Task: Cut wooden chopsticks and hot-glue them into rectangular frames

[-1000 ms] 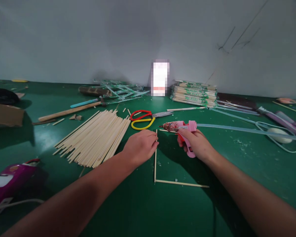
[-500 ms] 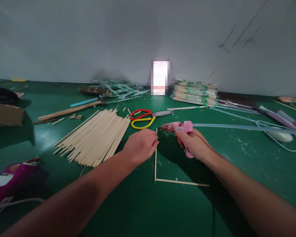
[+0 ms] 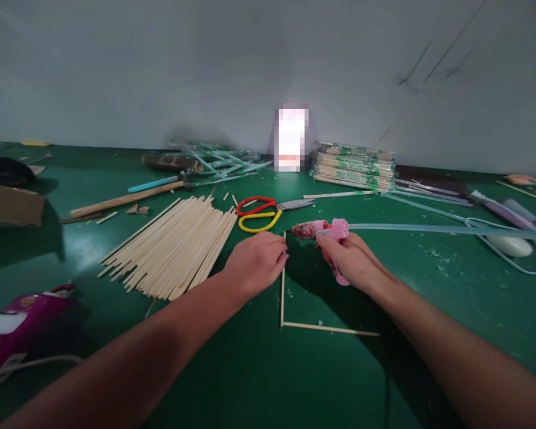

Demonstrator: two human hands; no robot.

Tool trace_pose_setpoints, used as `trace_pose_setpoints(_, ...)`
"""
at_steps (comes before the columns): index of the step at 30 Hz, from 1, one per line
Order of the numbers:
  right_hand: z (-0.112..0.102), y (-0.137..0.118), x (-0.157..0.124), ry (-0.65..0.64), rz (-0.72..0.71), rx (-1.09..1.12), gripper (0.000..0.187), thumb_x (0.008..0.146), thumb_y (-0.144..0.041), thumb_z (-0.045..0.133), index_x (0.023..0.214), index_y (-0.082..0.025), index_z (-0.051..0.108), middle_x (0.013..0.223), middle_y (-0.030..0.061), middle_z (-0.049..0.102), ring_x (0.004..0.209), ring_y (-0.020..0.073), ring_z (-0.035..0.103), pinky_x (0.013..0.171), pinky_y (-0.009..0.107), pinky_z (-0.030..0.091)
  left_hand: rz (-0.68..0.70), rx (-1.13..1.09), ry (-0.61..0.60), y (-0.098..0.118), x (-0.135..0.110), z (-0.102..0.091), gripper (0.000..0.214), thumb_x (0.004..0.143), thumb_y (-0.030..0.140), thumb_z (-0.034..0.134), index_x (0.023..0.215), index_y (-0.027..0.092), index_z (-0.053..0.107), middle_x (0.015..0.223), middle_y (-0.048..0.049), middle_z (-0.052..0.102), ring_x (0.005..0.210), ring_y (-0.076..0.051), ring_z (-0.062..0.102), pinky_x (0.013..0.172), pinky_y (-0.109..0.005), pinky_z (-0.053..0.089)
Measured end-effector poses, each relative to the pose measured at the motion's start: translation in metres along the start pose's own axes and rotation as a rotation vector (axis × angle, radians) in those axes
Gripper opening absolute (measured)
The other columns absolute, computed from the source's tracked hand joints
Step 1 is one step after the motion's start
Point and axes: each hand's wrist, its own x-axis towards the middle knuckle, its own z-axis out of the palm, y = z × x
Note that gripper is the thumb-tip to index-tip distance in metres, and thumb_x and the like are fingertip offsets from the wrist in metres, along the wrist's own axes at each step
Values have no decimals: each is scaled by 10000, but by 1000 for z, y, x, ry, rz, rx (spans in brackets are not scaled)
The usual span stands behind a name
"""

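Observation:
Pinched in the fingers of my left hand (image 3: 256, 257) is a thin wooden stick (image 3: 283, 298), near its far end. It lies on the green table and meets a second wooden stick (image 3: 335, 328) at a corner, forming an L. My right hand (image 3: 355, 259) is wrapped round the handle of a pink hot glue gun (image 3: 321, 229). The gun's dark nozzle points left, at or very close to the far tip of the held stick; whether they touch I cannot tell. A long clear glue stick (image 3: 406, 228) runs out of the gun's back toward the right.
Loose wooden sticks (image 3: 174, 247) lie fanned out on the left. Scissors (image 3: 268, 213) with red and yellow handles lie beyond my hands. Wrapped chopstick packs (image 3: 355, 167) are stacked behind, beside a bright pixelated rectangle (image 3: 291, 138). A purple device (image 3: 31, 322) sits at left.
Almost nothing differs. The view has shifted very slightly, while both hands keep their grips and the glue gun stays at the stick's far tip.

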Motion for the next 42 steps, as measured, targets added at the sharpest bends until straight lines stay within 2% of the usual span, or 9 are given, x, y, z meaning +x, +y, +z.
trace_pose_setpoints(5, -1, 7, 7, -35, -14, 68, 431, 836, -492, 426, 603, -168, 591, 503, 5, 574, 391, 107, 505, 390, 209, 377, -10, 9, -6, 0, 0, 0, 191, 864, 223, 519, 918, 144, 684, 984, -62, 698, 942, -196, 629, 835, -341, 527)
trace_pose_setpoints(9, -3, 10, 9, -54, -55, 70, 413, 844, -475, 424, 669, -167, 636, 554, 16, 625, 395, 106, 516, 389, 209, 377, -2, 11, 18, 0, -1, 1, 190, 858, 225, 522, 908, 146, 688, 973, -64, 702, 930, -201, 635, 820, -344, 534)
trace_pose_setpoints(16, -2, 7, 5, -25, -22, 7, 448, 837, -502, 411, 570, -175, 559, 500, 2, 559, 394, 108, 497, 396, 213, 368, -12, 3, 3, -1, -1, 1, 198, 858, 230, 525, 926, 141, 688, 987, -61, 701, 940, -199, 632, 830, -344, 531)
trace_pose_setpoints(32, 0, -7, -2, -5, 56, 12, 409, 805, -497, 445, 527, -197, 450, 438, -36, 434, 375, 99, 434, 371, 210, 339, -9, 6, 10, 0, -1, 0, 187, 858, 223, 527, 925, 149, 685, 985, -64, 699, 941, -194, 632, 833, -342, 530)
trace_pose_setpoints(42, -1, 4, 3, -12, -2, 2, 432, 829, -499, 418, 550, -187, 524, 483, -15, 524, 403, 109, 496, 398, 213, 362, -9, 9, 6, 0, -1, 0, 193, 861, 228, 520, 918, 147, 686, 983, -62, 700, 937, -197, 632, 828, -341, 529)
